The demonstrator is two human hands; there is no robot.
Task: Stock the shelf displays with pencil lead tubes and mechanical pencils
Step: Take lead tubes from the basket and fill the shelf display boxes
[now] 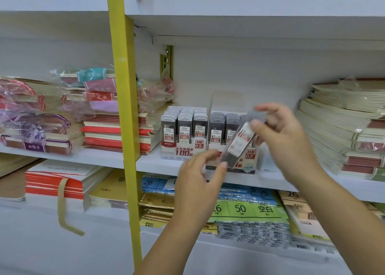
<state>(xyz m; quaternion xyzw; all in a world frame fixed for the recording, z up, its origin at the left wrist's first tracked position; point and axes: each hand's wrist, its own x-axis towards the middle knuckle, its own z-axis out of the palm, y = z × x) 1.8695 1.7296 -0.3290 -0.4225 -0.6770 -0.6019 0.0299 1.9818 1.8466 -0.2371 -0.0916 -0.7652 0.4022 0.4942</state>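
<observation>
Head view: the person's right hand [287, 141] is holding one lead tube [241, 141] tilted in front of the 0.7 display box [250, 154], thumb on the label, fingers curling behind. The left hand [198, 176] is pinching the tube's lower end between thumb and forefinger, though blur is softening the contact. The tube is hanging in the air just ahead of the box, not yet slotted.

Progress, as a judgement: the 0.5 display box [183, 150] beside it is sitting on the middle shelf [150, 162] with all three rows looking full. The 0.7 box is showing two filled rows, and the hands are hiding its right side, so I cannot tell what room remains. No mechanical pencils are showing anywhere, so that half looks not yet begun. Notebook stacks [116, 133] are flanking the boxes.
</observation>
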